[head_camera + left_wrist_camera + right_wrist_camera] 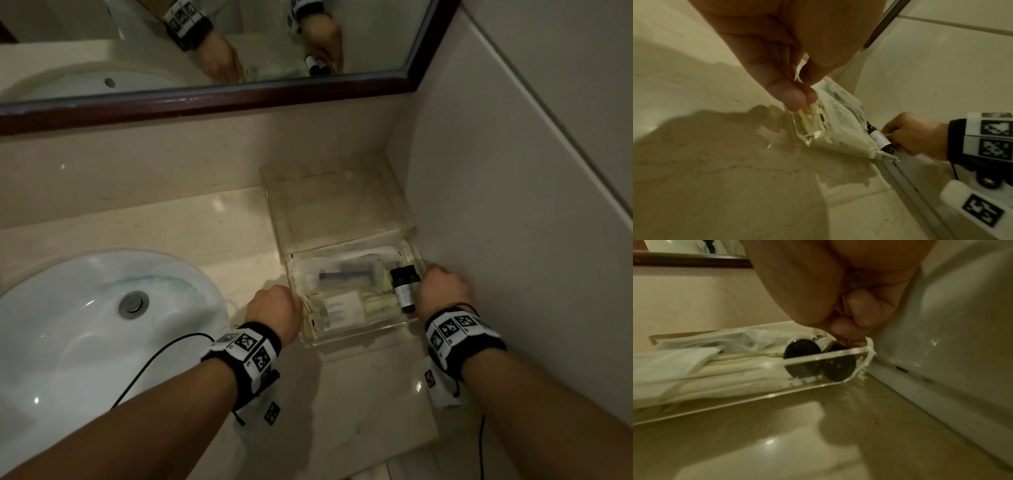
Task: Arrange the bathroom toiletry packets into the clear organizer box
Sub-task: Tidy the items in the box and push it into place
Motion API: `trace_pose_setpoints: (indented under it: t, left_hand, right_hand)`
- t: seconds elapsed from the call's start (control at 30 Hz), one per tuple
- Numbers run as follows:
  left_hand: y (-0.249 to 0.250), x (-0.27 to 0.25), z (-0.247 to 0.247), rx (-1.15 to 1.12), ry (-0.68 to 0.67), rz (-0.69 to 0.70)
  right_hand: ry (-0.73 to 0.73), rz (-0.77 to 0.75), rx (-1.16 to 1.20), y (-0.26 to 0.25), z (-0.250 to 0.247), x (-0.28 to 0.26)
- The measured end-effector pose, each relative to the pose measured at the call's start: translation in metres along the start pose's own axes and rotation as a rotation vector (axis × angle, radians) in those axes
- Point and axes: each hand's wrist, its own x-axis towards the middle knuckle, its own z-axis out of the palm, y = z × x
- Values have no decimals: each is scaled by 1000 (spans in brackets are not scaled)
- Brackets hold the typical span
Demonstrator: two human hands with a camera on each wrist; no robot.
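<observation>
The clear organizer box (359, 337) sits in the counter's right corner, its lid (329, 205) swung up against the back wall. Inside lie several white toiletry packets (342, 306), a razor (346, 274) and two dark bottles (404, 287). My left hand (274, 308) pinches the box's left wall; the left wrist view shows thumb and finger of that left hand (803, 97) closed over the rim beside the packets (838, 123). My right hand (442, 291) pinches the right wall next to the bottles (803, 358), its curled fingertips (851, 331) over the box's rim (818, 356).
A white sink basin (85, 325) fills the counter's left side. A dark-framed mirror (205, 99) hangs above the backsplash. The side wall (513, 205) stands tight against the box's right side and my right hand. Bare counter lies in front of the box.
</observation>
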Motion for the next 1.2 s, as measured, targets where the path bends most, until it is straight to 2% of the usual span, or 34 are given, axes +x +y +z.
trace_pose_setpoints:
  t: [0.43, 0.8, 0.97, 1.2]
  left_hand:
    - [-2, 17, -7, -64, -15, -27]
    - [-2, 24, -14, -114, 11, -48]
    - [-1, 18, -15, -141, 26, -25]
    - [2, 24, -20, -169, 31, -50]
  right_hand:
    - [-38, 52, -40, -19, -4, 14]
    - [-4, 35, 14, -26, -7, 23]
    - [70, -1, 27, -27, -8, 27]
    - [42, -3, 18, -32, -18, 39]
